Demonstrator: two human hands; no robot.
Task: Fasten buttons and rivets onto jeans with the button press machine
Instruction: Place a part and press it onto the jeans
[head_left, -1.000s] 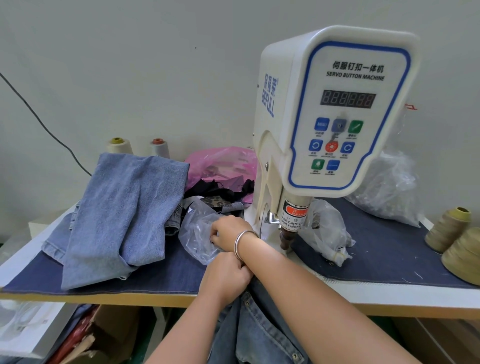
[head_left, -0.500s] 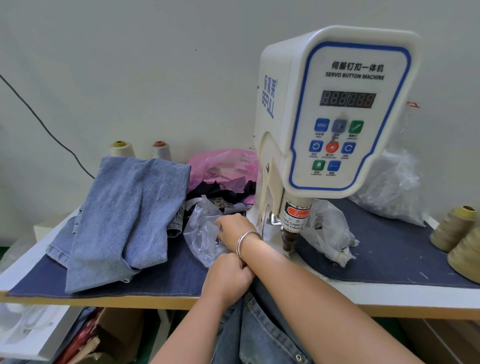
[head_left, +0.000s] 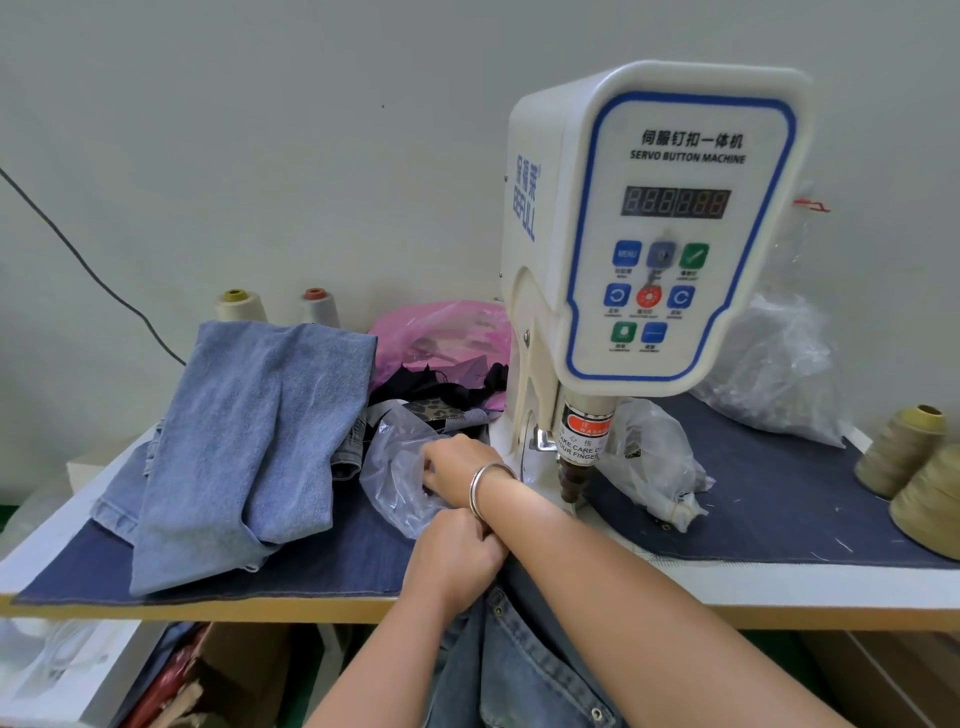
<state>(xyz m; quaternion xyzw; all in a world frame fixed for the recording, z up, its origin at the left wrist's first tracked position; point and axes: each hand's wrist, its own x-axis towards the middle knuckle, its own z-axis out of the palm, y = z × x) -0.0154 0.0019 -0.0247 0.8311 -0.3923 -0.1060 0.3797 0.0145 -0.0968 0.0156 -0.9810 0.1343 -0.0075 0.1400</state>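
While a white servo button machine (head_left: 660, 234) stands on the denim-covered surface (head_left: 311, 566), the right hand (head_left: 457, 470) reaches into a crinkled clear plastic bag (head_left: 395, 467) left of it, fingers hidden; the left hand's fingers clamp dark jeans (head_left: 519, 670) at the front edge.

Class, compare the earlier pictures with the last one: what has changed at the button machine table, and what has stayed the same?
Very little changed. The right hand with the silver bangle stays reaching into the clear plastic bag; the left hand keeps gripping the dark blue jeans at the table edge. The white button press machine and folded light blue denim have not moved.
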